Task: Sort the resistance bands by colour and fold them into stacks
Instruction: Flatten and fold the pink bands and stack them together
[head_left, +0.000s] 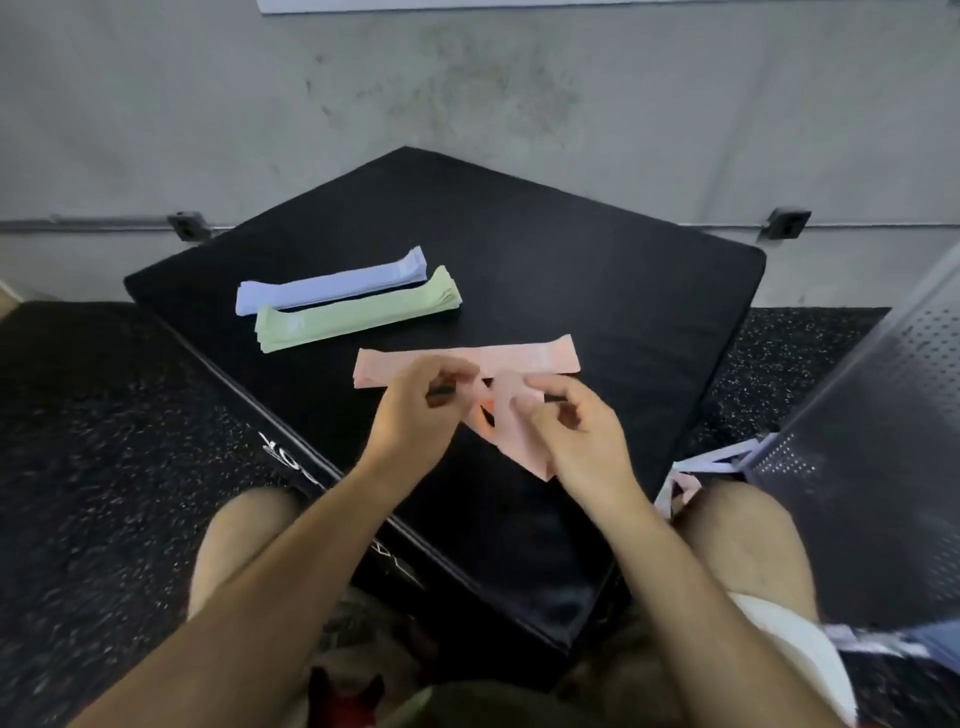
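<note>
Lilac stack (332, 286), flat, 10 o'clock; green stack (358, 317) beside it; pink stack (519, 358) centre; loose pink band (511, 431), crumpled, at 6 o'clock.

On the box (571, 270), the far stack (332, 287) lies far left, the middle stack (358, 314) just before it. The near stack (519, 358) lies nearer, rightward. Before that, my left hand (421, 410) and right hand (576, 441) hold a loose band (511, 431).

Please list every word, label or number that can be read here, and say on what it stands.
White letters on the side of the black box: blurred, not readable.
Faint print on the green stack and the pink stack: too pale to read.
No other text shows.
</note>
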